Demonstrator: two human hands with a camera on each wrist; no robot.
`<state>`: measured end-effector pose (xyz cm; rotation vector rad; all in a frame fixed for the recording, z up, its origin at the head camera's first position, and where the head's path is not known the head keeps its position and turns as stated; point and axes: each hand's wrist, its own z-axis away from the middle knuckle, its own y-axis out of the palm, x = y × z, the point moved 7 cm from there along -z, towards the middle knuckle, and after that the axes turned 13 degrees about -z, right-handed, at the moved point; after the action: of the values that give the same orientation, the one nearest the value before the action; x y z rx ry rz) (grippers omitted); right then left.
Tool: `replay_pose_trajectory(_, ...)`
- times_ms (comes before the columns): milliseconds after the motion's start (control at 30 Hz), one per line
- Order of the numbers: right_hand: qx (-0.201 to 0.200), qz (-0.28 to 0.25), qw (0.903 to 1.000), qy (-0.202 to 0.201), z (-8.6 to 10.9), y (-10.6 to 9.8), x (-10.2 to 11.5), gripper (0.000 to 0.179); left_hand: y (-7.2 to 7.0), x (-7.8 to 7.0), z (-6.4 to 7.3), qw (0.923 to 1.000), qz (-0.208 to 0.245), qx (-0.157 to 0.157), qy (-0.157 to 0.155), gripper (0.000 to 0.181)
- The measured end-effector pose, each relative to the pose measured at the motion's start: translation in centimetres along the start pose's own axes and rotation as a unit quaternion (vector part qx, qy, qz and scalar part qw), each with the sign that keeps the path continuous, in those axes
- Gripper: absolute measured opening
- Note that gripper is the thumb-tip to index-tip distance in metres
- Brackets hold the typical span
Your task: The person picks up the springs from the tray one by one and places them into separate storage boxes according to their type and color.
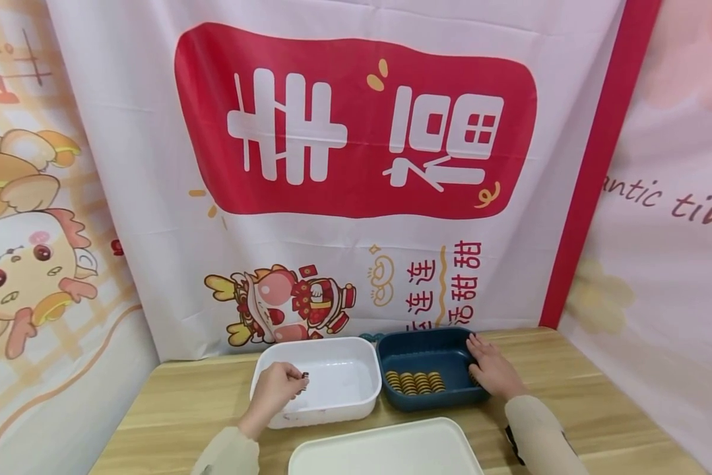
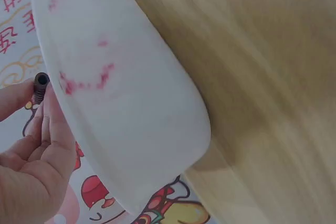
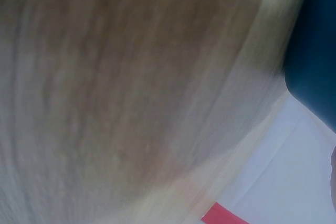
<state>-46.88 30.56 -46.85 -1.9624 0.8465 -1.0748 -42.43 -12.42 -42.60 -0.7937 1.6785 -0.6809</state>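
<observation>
In the head view my left hand (image 1: 277, 390) is over the left part of a white bin (image 1: 346, 382). Its thumb and fingertips pinch a small dark ribbed tube (image 2: 41, 81), whose hollow end shows in the left wrist view. My right hand (image 1: 495, 369) rests at the right rim of a dark blue bin (image 1: 433, 400), fingers stretched over the edge. Inside that bin, rows of round brown-and-yellow pieces (image 1: 415, 382), like stacked sandwich biscuits, lie along the near side. A similar piece (image 1: 473, 375) shows beside the right fingers, partly hidden by them.
The bins stand side by side on a wooden table (image 1: 171, 409). In front of them lies a cream tray (image 1: 385, 452). A white cloth banner (image 1: 356, 231) with red lettering hangs behind. The white bin's outer wall (image 2: 131, 87) bears red smudges.
</observation>
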Motion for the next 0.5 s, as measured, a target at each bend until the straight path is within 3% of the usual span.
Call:
replay_pose_trajectory(133, 0.000, -0.002, 1.0000, 0.002, -0.1, -0.1, -0.1, 0.049, 0.5, 0.3, -1.0, 0.9954, -0.095, 0.007, 0.001, 0.017)
replay_pose_trajectory(300, 0.006, -0.005, 0.9999, 0.010, -0.1, 0.0, -0.1, 0.050, 1.6, 1.0, -2.0, 0.9862, -0.162, 0.027, -0.020, 0.017)
replay_pose_trajectory(500, 0.011, -0.011, 0.9998, 0.011, -0.1, 0.1, 0.0, 0.049, 2.3, 1.4, -2.8, 0.9730, -0.230, -0.008, -0.013, 0.008)
